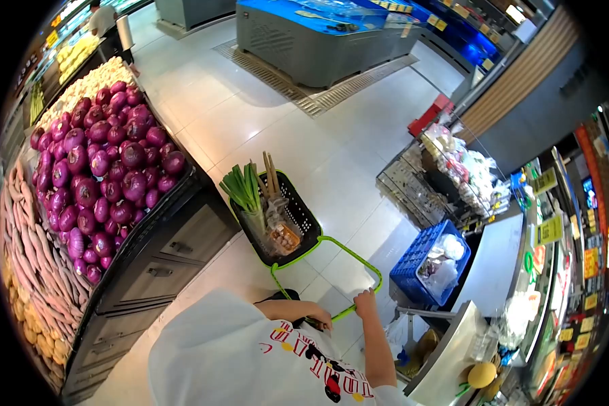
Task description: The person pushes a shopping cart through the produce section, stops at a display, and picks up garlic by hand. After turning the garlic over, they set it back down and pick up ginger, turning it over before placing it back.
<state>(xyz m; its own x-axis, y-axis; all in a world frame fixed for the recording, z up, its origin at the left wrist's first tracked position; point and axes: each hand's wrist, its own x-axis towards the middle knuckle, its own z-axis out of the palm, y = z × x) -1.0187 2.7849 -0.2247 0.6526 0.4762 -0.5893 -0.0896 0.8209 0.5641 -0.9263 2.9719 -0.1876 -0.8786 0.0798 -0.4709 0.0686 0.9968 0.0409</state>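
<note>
A black shopping basket [304,208] with a green rim stands tilted on the floor ahead of me. In it lie green-leaved leeks [241,189], long pale brown roots or stalks [271,177] and a clear-wrapped orange pack of small round items [285,238]. Its long green handle [350,252] reaches back toward my body. My right hand [365,302] is closed around this handle near its corner. Close to my white shirt, my left hand [321,316] is curled at the handle's crossbar, its fingers partly hidden.
Red onions [101,176] and sweet potatoes [37,243] fill a drawer-fronted stand at left. On the right are a blue crate [413,267] with plastic bags, a wire cart [413,183] and a metal counter [446,352]. A grey tank [311,54] stands ahead; a person [103,20] is far left.
</note>
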